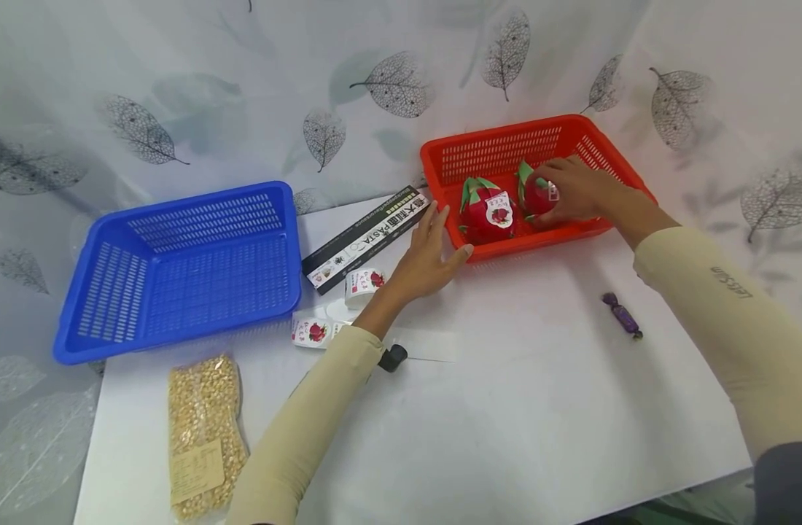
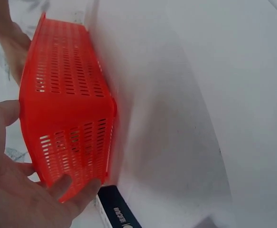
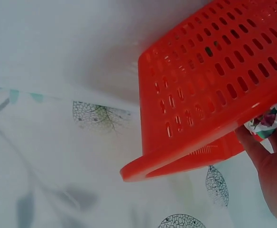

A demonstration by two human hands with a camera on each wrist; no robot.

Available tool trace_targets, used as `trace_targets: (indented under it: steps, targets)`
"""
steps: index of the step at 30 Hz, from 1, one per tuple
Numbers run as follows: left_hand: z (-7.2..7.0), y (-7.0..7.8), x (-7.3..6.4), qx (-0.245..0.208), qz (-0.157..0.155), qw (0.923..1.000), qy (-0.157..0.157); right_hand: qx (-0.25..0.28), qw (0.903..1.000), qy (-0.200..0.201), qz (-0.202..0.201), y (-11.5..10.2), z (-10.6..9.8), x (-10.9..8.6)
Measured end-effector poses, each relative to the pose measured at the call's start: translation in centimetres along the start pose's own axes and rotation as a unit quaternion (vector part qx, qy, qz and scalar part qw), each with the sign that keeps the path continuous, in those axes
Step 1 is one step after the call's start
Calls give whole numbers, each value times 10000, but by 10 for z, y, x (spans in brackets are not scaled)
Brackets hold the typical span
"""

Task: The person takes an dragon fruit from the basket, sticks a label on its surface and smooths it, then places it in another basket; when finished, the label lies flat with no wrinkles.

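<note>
Inside the red basket sit two dragon fruits, pink-red with green leaf tips. The left one faces up with a round white label. My right hand reaches over the near rim and grips the other dragon fruit, its fingers curled over the top and side. A small white label shows near those fingertips. At the basket's left corner is my left hand, fingers spread and fairly straight. In the left wrist view its thumb touches the rim and the fingers lie along the perforated wall.
A blue basket stands at the left. Between the baskets lie a black pasta box and a roll of dragon fruit labels with its strip unwound. A bag of corn kernels is near left; a purple-wrapped candy is at right.
</note>
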State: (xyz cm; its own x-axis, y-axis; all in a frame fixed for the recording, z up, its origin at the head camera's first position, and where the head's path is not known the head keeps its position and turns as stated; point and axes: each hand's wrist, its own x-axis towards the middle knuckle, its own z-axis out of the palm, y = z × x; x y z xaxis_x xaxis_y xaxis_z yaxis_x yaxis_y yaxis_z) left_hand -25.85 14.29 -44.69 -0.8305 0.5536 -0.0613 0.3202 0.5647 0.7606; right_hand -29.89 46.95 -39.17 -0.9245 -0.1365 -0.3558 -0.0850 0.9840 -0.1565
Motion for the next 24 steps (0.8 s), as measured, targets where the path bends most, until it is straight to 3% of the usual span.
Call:
trace_targets:
  steps: [5,9,13,19,24]
  targets:
    - [-2,-3,0,0,-166,9998,66,69,9993,307,-208,-9,-6,2]
    - [-3,-4,1,-16,-283,9995,165,63,9943,898,-576,-25,-12,-1]
    - [-4,-5,1,88,-278,9992,276,9,9831,1536,-998,-48,-16,-6]
    - [-8,-3,-7,534,-110,9979,352,290,9667,2011,-1556,-79,-2,-19]
    - [-19,-3,-25,1259,84,9904,562,497,9580,2090,-1898,-94,16,-23]
